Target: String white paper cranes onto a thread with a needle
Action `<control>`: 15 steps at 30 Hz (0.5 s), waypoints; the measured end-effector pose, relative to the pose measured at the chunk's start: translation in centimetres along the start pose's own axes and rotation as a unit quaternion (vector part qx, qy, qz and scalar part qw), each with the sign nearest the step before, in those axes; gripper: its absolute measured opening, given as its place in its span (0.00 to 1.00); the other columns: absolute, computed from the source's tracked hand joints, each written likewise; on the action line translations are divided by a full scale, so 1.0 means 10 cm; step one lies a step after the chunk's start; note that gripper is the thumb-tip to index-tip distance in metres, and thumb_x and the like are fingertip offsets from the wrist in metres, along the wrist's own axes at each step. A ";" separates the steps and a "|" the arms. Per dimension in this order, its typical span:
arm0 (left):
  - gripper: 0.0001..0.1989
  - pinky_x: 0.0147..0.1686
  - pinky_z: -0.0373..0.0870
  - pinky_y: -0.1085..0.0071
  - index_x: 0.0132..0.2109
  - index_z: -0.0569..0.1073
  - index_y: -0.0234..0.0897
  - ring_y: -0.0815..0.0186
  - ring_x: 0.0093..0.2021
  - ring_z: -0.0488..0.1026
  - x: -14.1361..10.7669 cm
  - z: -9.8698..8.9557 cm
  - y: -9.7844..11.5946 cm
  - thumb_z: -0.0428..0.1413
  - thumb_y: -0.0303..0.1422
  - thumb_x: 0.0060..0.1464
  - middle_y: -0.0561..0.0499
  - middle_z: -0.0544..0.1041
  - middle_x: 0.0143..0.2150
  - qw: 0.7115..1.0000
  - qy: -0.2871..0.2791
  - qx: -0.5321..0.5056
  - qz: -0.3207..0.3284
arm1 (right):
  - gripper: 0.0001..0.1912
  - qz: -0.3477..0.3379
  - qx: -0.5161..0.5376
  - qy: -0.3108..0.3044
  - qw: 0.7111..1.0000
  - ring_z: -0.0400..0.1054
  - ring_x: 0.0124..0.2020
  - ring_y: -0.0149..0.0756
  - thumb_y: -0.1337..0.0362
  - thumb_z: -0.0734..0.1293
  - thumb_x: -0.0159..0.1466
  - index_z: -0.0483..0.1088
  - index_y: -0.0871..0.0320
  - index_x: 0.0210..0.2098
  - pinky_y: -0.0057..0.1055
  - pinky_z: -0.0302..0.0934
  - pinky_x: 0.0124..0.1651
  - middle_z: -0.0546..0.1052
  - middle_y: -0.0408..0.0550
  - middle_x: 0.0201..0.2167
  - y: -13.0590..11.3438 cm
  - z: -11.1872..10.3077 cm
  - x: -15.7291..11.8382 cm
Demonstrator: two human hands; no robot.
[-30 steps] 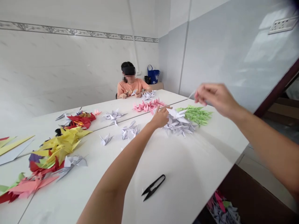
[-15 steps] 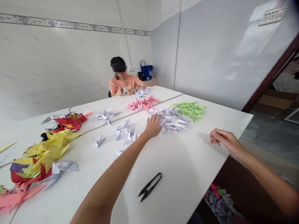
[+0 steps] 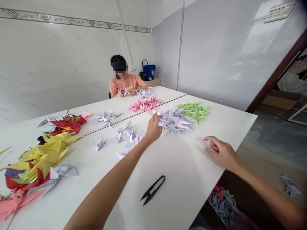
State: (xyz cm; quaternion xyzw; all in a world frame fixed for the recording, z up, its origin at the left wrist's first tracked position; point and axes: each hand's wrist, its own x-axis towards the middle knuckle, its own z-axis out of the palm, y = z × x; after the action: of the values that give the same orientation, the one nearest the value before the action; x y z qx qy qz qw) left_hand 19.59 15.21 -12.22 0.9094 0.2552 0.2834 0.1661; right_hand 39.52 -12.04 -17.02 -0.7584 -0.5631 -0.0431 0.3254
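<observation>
My left hand (image 3: 154, 127) is at the left edge of a heap of white paper cranes (image 3: 177, 123), fingers bent and a little apart, with no crane visibly gripped. Over the table's right edge is my right hand (image 3: 220, 152), thumb and index finger apart with a gap between them. A faint, see-through strip shows beside its fingertips; I cannot make out what it is. Black thread snips (image 3: 153, 189) lie on the table between my forearms, blades toward me. Green paper cranes (image 3: 194, 111) adjoin the white heap on its far right.
Loose white cranes (image 3: 128, 137), yellow cranes (image 3: 48, 151) and red cranes (image 3: 72, 124) spread leftward. Pink cranes (image 3: 145, 103) lie farther back. Across the table (image 3: 175, 179) a person (image 3: 124, 83) handles a white crane. Below its right edge are more cranes (image 3: 225, 204); one white crane (image 3: 290, 186) is on the floor.
My right hand has moved left and its thumb and index finger have parted. The fingers of my left hand have bent beside the white heap. The floor crane now shows clearly.
</observation>
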 end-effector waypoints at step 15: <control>0.10 0.54 0.77 0.56 0.44 0.76 0.51 0.62 0.28 0.74 -1.70 -1.56 1.31 0.50 0.34 0.66 0.54 0.78 0.27 0.953 -0.087 -0.175 0.230 | 0.12 -0.364 0.085 -0.079 0.924 0.70 0.29 0.34 0.66 0.60 0.73 0.71 0.57 0.34 0.34 0.64 0.39 0.79 0.44 0.29 -1.12 0.69 0.47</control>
State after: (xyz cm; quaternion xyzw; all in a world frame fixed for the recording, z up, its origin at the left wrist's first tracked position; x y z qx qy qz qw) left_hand 3.02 -2.53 -1.44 0.9214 -0.0300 0.2738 0.2743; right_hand 29.26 -2.64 -15.41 -0.4713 -0.8261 -0.0503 0.3047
